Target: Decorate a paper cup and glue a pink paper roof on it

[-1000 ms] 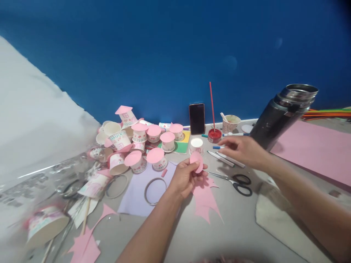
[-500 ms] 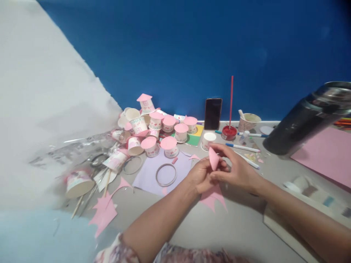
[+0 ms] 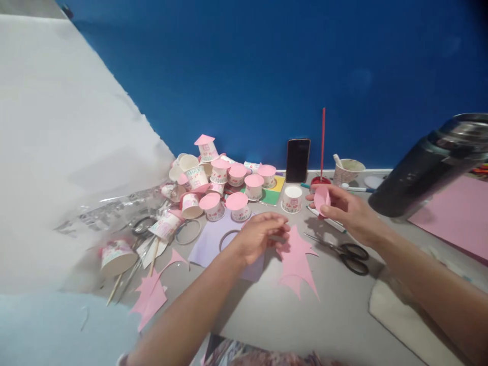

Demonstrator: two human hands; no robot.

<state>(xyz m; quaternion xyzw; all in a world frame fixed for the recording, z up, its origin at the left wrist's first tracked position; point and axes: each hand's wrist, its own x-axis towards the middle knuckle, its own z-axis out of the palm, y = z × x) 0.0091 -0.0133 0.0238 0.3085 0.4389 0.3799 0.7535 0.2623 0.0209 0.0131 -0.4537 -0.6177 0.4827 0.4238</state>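
Head view: the right hand (image 3: 345,211) pinches a pink paper piece (image 3: 321,199) just right of an upturned cup (image 3: 292,201); the left hand (image 3: 261,235), loosely curled, holds nothing visible. Apparent step: readying the paper; the next move probably calls for light, centred placement

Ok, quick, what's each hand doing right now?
Left hand: open, fingers loosely curled, nothing seen in it.
Right hand: closed, holding a pink paper piece between thumb and fingers.

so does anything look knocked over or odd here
Yes: a few decorated cups at left lie tipped, open mouths showing, while the pink-topped cups nearby stand upright on their bases.
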